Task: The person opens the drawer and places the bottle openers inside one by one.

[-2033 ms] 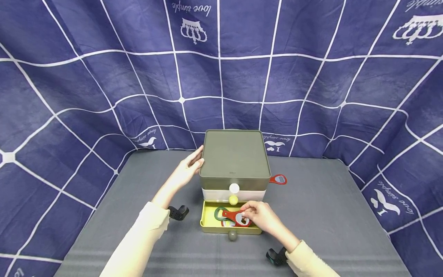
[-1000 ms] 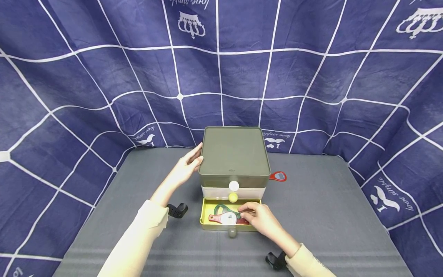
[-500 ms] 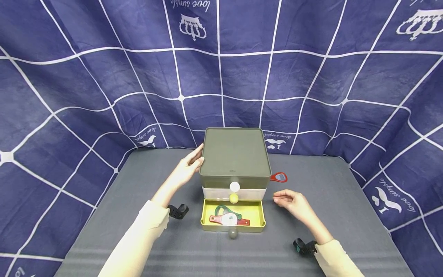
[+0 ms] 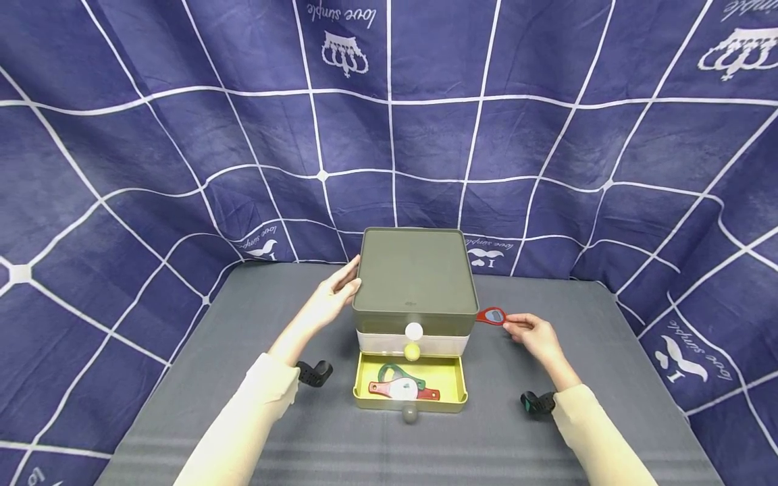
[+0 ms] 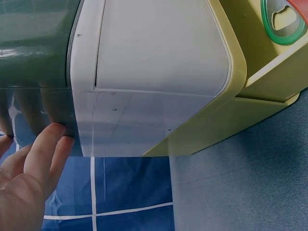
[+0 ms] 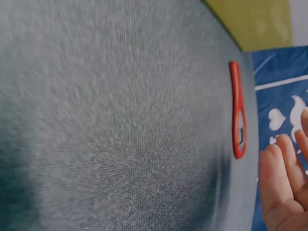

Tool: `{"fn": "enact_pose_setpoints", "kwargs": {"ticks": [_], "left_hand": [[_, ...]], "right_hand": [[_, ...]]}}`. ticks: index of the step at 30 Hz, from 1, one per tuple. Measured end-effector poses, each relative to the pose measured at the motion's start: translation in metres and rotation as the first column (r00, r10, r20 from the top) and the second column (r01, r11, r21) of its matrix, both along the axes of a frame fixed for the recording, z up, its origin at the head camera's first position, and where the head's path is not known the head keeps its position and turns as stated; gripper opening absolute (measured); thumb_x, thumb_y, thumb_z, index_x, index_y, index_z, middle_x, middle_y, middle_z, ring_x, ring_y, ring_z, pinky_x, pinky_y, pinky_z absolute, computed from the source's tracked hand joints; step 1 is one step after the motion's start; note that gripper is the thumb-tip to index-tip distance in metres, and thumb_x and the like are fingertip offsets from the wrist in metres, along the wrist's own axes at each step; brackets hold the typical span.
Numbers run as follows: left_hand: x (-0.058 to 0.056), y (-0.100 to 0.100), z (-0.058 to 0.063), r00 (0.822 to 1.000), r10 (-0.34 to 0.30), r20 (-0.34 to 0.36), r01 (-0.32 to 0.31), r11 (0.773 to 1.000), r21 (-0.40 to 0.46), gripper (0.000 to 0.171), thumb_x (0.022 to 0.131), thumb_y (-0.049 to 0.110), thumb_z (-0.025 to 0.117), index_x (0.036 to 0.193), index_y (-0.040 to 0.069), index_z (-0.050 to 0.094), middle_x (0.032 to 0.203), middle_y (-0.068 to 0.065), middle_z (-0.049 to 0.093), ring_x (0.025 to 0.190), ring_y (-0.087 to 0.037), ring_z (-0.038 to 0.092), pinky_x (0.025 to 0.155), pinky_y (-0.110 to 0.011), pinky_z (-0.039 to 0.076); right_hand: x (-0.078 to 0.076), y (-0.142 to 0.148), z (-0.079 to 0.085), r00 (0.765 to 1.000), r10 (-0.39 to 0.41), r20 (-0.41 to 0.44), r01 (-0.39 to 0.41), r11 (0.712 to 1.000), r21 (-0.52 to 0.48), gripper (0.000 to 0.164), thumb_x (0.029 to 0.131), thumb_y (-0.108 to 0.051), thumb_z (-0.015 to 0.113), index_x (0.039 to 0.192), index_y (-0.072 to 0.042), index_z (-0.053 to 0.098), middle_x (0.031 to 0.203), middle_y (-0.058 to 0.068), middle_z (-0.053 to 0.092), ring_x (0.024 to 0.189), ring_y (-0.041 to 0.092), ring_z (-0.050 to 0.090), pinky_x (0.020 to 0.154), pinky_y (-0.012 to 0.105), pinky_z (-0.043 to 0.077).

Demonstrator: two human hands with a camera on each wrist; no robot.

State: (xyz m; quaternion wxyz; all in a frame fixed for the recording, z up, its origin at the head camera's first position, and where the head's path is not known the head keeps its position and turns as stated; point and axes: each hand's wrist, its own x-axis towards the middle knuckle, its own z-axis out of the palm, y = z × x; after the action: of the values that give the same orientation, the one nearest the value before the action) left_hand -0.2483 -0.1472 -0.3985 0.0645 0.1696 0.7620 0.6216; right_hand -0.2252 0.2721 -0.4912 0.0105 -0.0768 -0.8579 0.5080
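Note:
A stacked drawer box (image 4: 419, 270) with an olive top stands mid-table, its yellow bottom drawer (image 4: 446, 371) pulled out. My left hand (image 4: 328, 300) rests its fingertips against the box's left side, as the left wrist view also shows. In the drawer lie a green bottle opener (image 4: 418, 383) and a red one (image 4: 379, 387) across it. Another red bottle opener (image 4: 484, 315) lies on the table beside the box's right side. My right hand (image 4: 536, 333) has its fingertips right at the rounded end of that opener; the right wrist view shows the fingers loosely bent, holding nothing.
The grey table (image 4: 273, 432) runs up to a blue curtain (image 4: 425, 135) with white lines at the back and sides. Black wrist straps (image 4: 314, 373) show on both arms. Round knobs (image 4: 414, 331) stick out from the drawer fronts.
My right hand has let go of the red bottle opener, now lying in the drawer, and moved right and back to the one on the table. My left hand stays on the box.

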Motion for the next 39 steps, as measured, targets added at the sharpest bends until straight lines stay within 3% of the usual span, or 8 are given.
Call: {"fn": "enact_pose_setpoints", "kwargs": {"ticks": [8,12,14,17,23,29,34,39], "left_hand": [[0.000,0.000,0.001,1.000,-0.003,-0.001,0.003,1.000,-0.004,0.056,0.106,0.012,0.044,0.157,0.008,0.022,0.157,-0.027,0.025,0.140,-0.041,0.037,0.109,-0.049,0.043],[0.000,-0.001,0.001,1.000,0.007,-0.002,-0.007,1.000,-0.023,0.056,0.106,0.012,0.043,0.157,0.007,0.022,0.157,-0.027,0.026,0.140,-0.041,0.037,0.109,-0.049,0.043],[0.000,0.000,0.001,1.000,0.008,-0.003,-0.008,1.000,-0.026,0.055,0.106,0.012,0.043,0.157,0.006,0.022,0.157,-0.026,0.026,0.140,-0.041,0.038,0.109,-0.049,0.043],[0.000,0.001,0.000,1.000,-0.002,-0.008,0.002,1.000,-0.015,0.055,0.106,0.012,0.043,0.157,0.005,0.022,0.156,-0.027,0.026,0.139,-0.042,0.039,0.109,-0.049,0.043],[-0.001,0.002,-0.001,1.000,-0.013,-0.010,0.013,1.000,0.010,0.055,0.106,0.010,0.043,0.157,0.005,0.022,0.157,-0.026,0.027,0.138,-0.042,0.040,0.109,-0.047,0.044],[0.001,0.001,-0.001,1.000,0.000,-0.009,0.000,1.000,0.004,0.056,0.105,0.010,0.044,0.157,0.007,0.023,0.157,-0.023,0.028,0.139,-0.040,0.040,0.109,-0.048,0.044],[0.001,0.001,-0.001,1.000,-0.001,-0.013,0.001,1.000,0.000,0.055,0.106,0.012,0.044,0.157,0.008,0.023,0.157,-0.023,0.028,0.139,-0.040,0.040,0.109,-0.049,0.044],[0.002,0.001,0.000,1.000,-0.001,-0.010,0.001,1.000,0.006,0.056,0.105,0.011,0.044,0.157,0.007,0.023,0.157,-0.024,0.028,0.139,-0.041,0.040,0.109,-0.049,0.044]], "right_hand": [[-0.012,0.000,-0.006,0.997,-0.059,-0.039,0.065,0.983,0.174,0.034,0.090,-0.013,0.071,0.118,0.006,0.066,0.110,0.023,0.072,0.071,-0.006,0.060,0.064,0.013,0.048],[-0.017,0.000,-0.009,0.997,-0.077,-0.024,0.081,0.969,0.233,0.036,0.089,-0.014,0.071,0.120,0.004,0.065,0.118,0.024,0.068,0.091,0.020,0.072,0.074,0.026,0.054],[-0.019,0.001,-0.010,0.997,-0.081,-0.009,0.081,0.968,0.238,0.039,0.090,-0.014,0.070,0.124,0.004,0.063,0.125,0.025,0.064,0.106,0.035,0.069,0.082,0.036,0.056],[-0.022,0.002,-0.011,0.997,-0.076,0.004,0.072,0.964,0.256,0.042,0.090,-0.014,0.069,0.127,0.005,0.060,0.131,0.027,0.059,0.114,0.043,0.062,0.091,0.048,0.054],[-0.028,-0.001,-0.013,0.999,-0.037,0.024,0.028,0.956,0.293,0.042,0.091,-0.014,0.068,0.127,0.005,0.059,0.132,0.029,0.057,0.116,0.045,0.058,0.092,0.053,0.051],[-0.035,-0.007,-0.018,0.998,0.031,0.049,-0.045,0.940,0.337,0.047,0.090,-0.015,0.067,0.132,0.003,0.057,0.136,0.034,0.050,0.124,0.050,0.049,0.103,0.061,0.042],[-0.037,-0.011,-0.024,0.990,0.139,-0.010,-0.123,0.906,0.405,0.051,0.087,-0.012,0.071,0.132,0.007,0.055,0.139,0.034,0.048,0.128,0.054,0.044,0.109,0.061,0.034],[-0.036,-0.016,-0.029,0.983,0.167,-0.076,-0.117,0.888,0.444,0.047,0.080,-0.006,0.076,0.122,0.010,0.062,0.130,0.034,0.056,0.118,0.054,0.049,0.099,0.057,0.033]]}}
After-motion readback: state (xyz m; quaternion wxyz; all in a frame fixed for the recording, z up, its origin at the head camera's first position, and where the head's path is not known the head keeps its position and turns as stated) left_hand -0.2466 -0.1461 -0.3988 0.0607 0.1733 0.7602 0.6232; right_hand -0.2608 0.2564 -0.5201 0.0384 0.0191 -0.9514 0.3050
